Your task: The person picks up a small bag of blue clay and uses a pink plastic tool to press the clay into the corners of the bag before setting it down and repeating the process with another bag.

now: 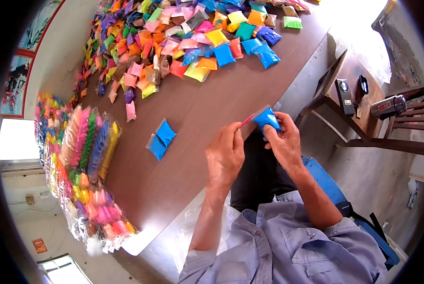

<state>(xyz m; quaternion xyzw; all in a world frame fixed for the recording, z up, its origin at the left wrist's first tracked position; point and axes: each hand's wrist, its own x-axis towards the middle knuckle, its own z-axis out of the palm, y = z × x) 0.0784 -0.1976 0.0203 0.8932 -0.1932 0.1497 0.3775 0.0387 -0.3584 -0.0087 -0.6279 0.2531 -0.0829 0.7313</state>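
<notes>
My right hand is closed on a small blue packet in a clear bag, thumb pressed on its front. A thin pink stick is pinched between the fingers of my left hand. The stick's tip points up to the right and comes right beside the bag's clear edge. Both hands are over the near edge of the brown table. To their left, two blue packets lie side by side on the tabletop.
A large heap of coloured packets covers the far part of the table. Bagged bundles of coloured packets line the left side. At right, a small wooden table holds a dark handheld device and a metal flask.
</notes>
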